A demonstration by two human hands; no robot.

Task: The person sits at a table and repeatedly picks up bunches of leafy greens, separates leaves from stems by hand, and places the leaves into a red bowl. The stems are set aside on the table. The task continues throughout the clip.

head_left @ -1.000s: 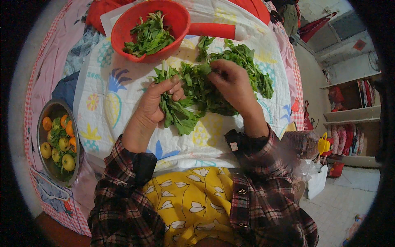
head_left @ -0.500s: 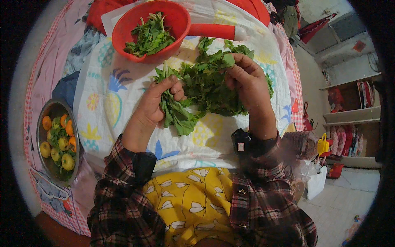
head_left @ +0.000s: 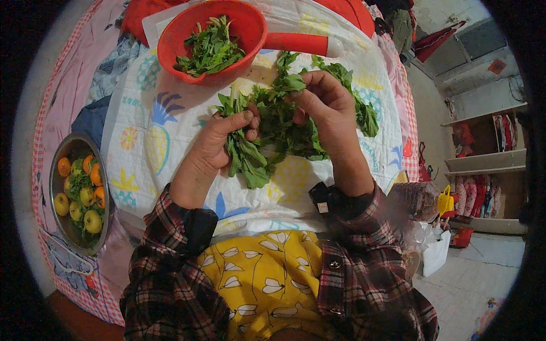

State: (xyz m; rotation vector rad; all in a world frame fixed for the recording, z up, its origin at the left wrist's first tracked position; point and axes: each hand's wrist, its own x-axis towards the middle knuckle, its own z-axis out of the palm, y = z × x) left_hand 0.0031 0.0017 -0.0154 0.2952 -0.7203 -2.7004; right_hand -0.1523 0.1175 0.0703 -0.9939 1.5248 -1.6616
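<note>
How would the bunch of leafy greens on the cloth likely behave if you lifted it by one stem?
The leafy greens would probably flop, since the leaves already droop below the left hand. They look light and thin, so likely tear easily. Loose sprigs might slip free.

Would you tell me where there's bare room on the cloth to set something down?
Bare cloth lies between the metal fruit bowl and the left hand. Crowded: the leafy greens under the right hand, and the red colander beyond them.

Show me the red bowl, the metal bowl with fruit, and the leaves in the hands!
red bowl [head_left: 253, 25]: head view, bare inner wall.
metal bowl [head_left: 54, 170]: head view, left rim.
leaves [head_left: 278, 122]: head view, middle of the bunch between the hands.
</note>
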